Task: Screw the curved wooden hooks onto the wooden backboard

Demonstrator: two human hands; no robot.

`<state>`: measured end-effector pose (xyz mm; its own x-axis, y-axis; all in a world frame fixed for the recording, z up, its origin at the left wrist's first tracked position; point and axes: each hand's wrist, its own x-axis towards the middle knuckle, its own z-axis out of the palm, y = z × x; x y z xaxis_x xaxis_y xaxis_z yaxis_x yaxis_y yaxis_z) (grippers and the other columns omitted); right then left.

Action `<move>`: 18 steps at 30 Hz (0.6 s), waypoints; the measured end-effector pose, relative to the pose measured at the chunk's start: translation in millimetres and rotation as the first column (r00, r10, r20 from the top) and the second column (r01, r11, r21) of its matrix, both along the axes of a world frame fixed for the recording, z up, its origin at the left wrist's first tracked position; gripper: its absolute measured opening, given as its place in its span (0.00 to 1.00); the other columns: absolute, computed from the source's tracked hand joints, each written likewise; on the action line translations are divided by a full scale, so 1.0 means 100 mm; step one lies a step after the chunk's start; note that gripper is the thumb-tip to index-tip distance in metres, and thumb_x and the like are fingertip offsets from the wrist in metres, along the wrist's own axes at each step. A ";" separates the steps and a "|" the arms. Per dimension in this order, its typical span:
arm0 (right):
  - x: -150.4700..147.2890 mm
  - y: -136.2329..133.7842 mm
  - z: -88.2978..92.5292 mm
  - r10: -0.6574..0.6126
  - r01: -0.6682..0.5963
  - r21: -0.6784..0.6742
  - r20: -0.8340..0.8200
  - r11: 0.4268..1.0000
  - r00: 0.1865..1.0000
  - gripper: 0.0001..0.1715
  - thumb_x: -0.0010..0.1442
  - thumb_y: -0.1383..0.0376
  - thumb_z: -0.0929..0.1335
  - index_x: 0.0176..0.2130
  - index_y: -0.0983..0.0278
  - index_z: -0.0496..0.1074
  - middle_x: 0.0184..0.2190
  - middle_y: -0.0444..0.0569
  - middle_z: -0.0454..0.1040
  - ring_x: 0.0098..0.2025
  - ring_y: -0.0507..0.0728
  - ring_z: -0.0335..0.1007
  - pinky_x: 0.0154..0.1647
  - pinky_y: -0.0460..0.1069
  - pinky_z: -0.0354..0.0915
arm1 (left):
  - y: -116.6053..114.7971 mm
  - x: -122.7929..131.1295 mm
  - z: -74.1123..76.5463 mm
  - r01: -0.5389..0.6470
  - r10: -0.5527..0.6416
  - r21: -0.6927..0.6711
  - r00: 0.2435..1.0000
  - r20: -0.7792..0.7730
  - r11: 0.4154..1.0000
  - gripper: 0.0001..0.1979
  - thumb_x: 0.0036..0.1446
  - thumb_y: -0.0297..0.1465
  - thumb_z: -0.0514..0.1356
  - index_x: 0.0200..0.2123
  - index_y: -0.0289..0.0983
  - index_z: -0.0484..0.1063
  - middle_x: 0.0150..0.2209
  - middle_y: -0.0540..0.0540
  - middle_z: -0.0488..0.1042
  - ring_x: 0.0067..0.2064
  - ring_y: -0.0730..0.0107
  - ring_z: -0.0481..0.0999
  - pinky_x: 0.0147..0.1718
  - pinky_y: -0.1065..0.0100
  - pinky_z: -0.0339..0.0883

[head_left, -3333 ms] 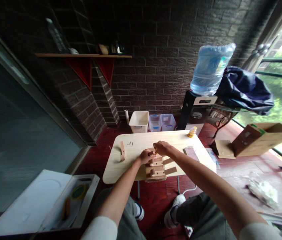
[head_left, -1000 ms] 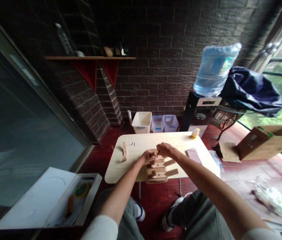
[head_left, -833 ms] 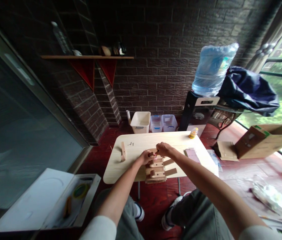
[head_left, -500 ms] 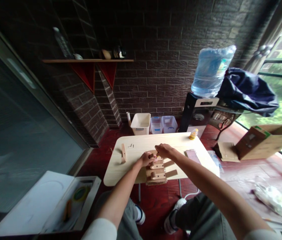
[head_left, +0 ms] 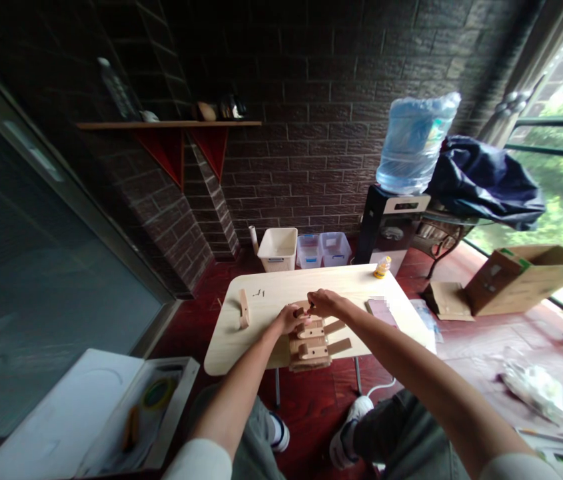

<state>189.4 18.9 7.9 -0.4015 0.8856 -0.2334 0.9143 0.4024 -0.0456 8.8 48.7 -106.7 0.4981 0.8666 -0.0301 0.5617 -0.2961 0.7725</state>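
A wooden assembly of light-brown blocks with dark screw holes lies at the table's front edge. Flat wooden strips stick out from its right side. At its far end, my left hand is closed around a small wooden block. My right hand makes a fist just above that same end, around a short, dark, screwdriver-like tool. The fingers mostly hide the tool and its tip. A loose wooden piece and several small dark screws rest farther left on the tabletop.
The pale table also bears a yellow-capped bottle and a flat pinkish packet. Plastic bins and a water dispenser stand behind it. An open white case sits at lower left, a cardboard box at right.
The view has shifted slightly. Both hands stay at the assembly's far end, and my right fist has turned a little around the tool.
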 end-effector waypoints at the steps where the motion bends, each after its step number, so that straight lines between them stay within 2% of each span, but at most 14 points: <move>1: 0.00 -0.01 0.01 0.026 -0.026 0.006 -0.007 1.000 1.000 0.25 0.63 0.53 0.67 0.53 0.66 0.71 0.44 0.60 0.79 0.43 0.62 0.78 0.35 0.48 0.69 | -0.01 0.00 0.01 -0.005 0.005 0.003 1.000 0.004 1.000 0.16 0.48 0.42 0.67 0.32 0.33 0.79 0.29 0.46 0.76 0.31 0.66 0.74 0.31 0.68 0.65; 6: 0.03 -0.05 -0.01 0.073 -0.073 0.071 0.006 0.995 0.997 0.20 0.67 0.61 0.63 0.54 0.67 0.71 0.45 0.61 0.79 0.44 0.61 0.78 0.38 0.48 0.69 | -0.01 0.00 0.01 -0.005 0.006 -0.009 1.000 0.015 1.000 0.16 0.48 0.42 0.66 0.34 0.34 0.80 0.32 0.44 0.77 0.32 0.65 0.75 0.32 0.68 0.66; 11: 0.02 -0.03 -0.09 0.004 -0.005 0.074 0.004 0.997 1.000 0.22 0.67 0.55 0.65 0.50 0.68 0.74 0.44 0.62 0.79 0.45 0.62 0.78 0.42 0.49 0.69 | 0.04 -0.01 -0.10 0.003 -0.004 0.008 0.999 0.034 1.000 0.18 0.48 0.42 0.66 0.35 0.33 0.80 0.33 0.44 0.78 0.34 0.65 0.74 0.33 0.68 0.65; 14: 0.00 -0.01 -0.11 -0.054 0.052 0.083 0.018 0.995 0.998 0.24 0.66 0.53 0.65 0.49 0.70 0.75 0.44 0.63 0.79 0.45 0.62 0.78 0.42 0.50 0.70 | 0.06 -0.01 -0.15 -0.019 0.018 0.019 0.999 0.036 1.000 0.18 0.47 0.43 0.67 0.34 0.32 0.79 0.31 0.45 0.76 0.30 0.68 0.72 0.30 0.69 0.63; 18: -0.02 -0.01 -0.05 0.013 -0.014 0.050 0.006 0.999 1.000 0.27 0.64 0.52 0.67 0.55 0.67 0.71 0.46 0.61 0.79 0.45 0.63 0.78 0.40 0.50 0.70 | 0.06 -0.02 -0.15 -0.005 0.004 0.050 1.000 0.019 0.999 0.18 0.47 0.44 0.66 0.29 0.32 0.77 0.28 0.47 0.73 0.28 0.70 0.69 0.28 0.69 0.61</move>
<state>187.4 17.4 2.7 -0.4124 0.8907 -0.1915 0.9089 0.4165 -0.0200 6.8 54.6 -121.9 0.4947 0.8688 0.0229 0.5482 -0.3324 0.7675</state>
